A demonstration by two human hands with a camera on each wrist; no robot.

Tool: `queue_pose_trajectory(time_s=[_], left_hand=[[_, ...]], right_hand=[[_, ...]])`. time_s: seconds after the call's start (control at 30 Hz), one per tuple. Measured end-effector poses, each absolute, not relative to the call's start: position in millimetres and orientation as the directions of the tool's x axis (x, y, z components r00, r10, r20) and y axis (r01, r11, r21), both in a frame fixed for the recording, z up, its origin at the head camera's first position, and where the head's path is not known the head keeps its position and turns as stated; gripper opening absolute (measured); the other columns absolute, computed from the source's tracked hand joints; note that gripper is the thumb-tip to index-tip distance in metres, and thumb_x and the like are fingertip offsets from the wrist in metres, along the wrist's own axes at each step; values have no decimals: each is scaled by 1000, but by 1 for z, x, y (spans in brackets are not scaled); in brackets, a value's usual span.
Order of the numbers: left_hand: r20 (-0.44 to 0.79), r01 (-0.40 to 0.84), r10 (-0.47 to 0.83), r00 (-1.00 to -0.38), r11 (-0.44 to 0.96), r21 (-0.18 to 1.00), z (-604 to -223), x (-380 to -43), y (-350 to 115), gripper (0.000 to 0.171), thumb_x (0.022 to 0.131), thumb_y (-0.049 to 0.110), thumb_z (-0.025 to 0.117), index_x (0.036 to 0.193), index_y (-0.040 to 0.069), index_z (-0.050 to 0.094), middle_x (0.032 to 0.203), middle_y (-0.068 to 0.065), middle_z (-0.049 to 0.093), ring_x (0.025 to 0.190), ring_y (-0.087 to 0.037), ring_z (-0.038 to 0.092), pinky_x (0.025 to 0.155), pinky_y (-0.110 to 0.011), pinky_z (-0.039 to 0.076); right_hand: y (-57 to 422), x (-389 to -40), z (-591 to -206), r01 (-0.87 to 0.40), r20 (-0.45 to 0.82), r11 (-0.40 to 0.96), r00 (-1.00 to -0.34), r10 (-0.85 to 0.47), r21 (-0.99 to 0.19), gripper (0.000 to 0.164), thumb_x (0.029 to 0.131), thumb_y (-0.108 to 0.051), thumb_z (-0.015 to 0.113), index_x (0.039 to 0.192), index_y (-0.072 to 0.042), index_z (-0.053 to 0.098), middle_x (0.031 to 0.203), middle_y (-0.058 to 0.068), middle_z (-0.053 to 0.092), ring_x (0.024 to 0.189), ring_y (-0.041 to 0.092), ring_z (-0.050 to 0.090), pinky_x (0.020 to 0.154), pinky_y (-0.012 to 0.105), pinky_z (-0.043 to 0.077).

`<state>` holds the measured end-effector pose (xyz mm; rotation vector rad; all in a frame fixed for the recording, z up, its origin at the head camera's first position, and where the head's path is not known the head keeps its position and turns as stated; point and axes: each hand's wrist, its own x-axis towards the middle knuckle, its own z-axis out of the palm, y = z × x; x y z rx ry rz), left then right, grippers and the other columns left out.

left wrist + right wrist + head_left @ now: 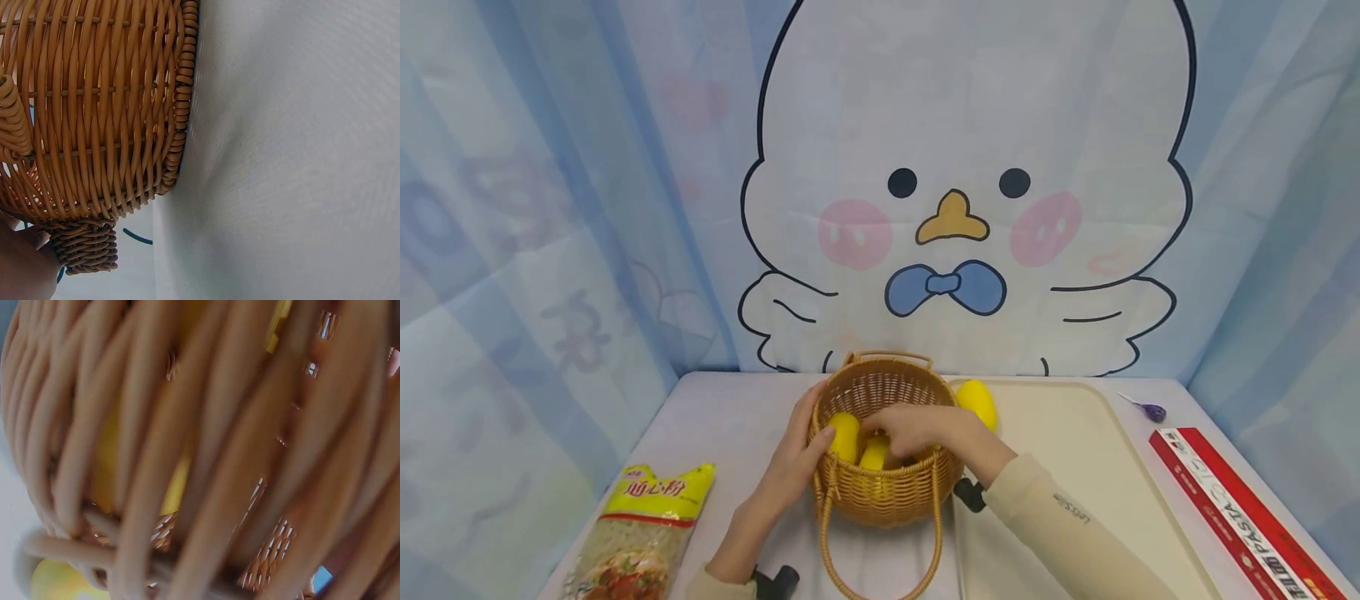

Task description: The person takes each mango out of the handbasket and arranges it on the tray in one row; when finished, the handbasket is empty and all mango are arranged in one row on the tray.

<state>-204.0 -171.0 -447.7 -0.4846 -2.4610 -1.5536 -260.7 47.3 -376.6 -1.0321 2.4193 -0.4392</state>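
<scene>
A round wicker basket (880,500) stands on the table, its front handle hanging toward me. My left hand (796,450) holds its left rim, thumb over the edge; in the left wrist view part of this hand (25,265) touches the wicker. My right hand (910,427) reaches down inside the basket, beside a yellow fruit-shaped object (845,437) and another yellow piece (873,454). Its fingertips are partly hidden, so their hold is unclear. Woven strands (206,425) fill the right wrist view, with yellow showing through the gaps.
Right of the basket lies a beige tray (1037,500), a yellow oval fruit (977,404) at its back left corner. A purple lollipop (1152,412) and a red pasta box (1247,517) are farther right. A bag of pasta (643,533) lies at left.
</scene>
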Motion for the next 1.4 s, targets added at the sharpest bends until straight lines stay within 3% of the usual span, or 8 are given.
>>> queue_pose_trajectory(time_s=[0.27,0.5,0.7,0.83,0.93,1.17,1.4], left_hand=[[326,368,170,-930,389,845,-448,-204,-171,62,103,26,49,157,37,19,165,3,19,152,-29,23,121,-62,21],[328,369,168,-929,393,842,-447,-202,-169,64,102,25,49,157,38,18,165,2,19,152,-30,23,121,-62,20],[330,369,165,-929,395,841,-448,-202,-168,64,102,25,49,157,37,19,166,0,20,152,-31,24,120,-63,21],[330,368,164,-930,401,839,-448,-202,-168,64,102,26,49,157,38,18,166,1,20,152,-30,24,120,-63,22],[329,366,160,-931,408,836,-447,-202,-168,64,102,27,49,156,40,18,165,2,20,152,-30,25,120,-63,22],[332,369,161,-929,400,839,-447,-204,-170,63,102,26,49,156,40,19,165,2,20,151,-30,25,121,-62,21],[329,365,158,-931,395,843,-449,-203,-171,63,102,25,49,156,39,19,165,2,20,152,-30,25,120,-62,21]], right_hand=[[49,-262,-376,-581,-359,689,-589,-723,-434,65,80,5,63,136,-28,60,135,-8,61,111,13,54,102,30,47],[53,-261,-377,-566,-415,701,-565,-713,-434,67,80,8,59,131,-35,63,132,-15,61,106,11,53,96,29,49],[54,-262,-378,-640,-414,653,-509,-755,-405,69,79,12,58,124,-41,66,134,-16,60,117,8,52,107,35,48],[53,-262,-376,-670,-395,644,-514,-761,-369,68,79,11,60,122,-41,68,132,-15,60,123,8,51,112,38,44],[53,-262,-376,-657,-383,657,-537,-752,-370,66,79,11,61,122,-38,69,130,-16,62,119,7,52,110,36,45],[53,-262,-375,-624,-382,685,-569,-728,-376,61,80,7,63,124,-35,67,122,-17,65,100,9,54,92,27,48],[52,-263,-375,-614,-373,685,-574,-729,-392,62,79,7,64,127,-33,65,123,-15,64,100,10,54,91,27,47]])
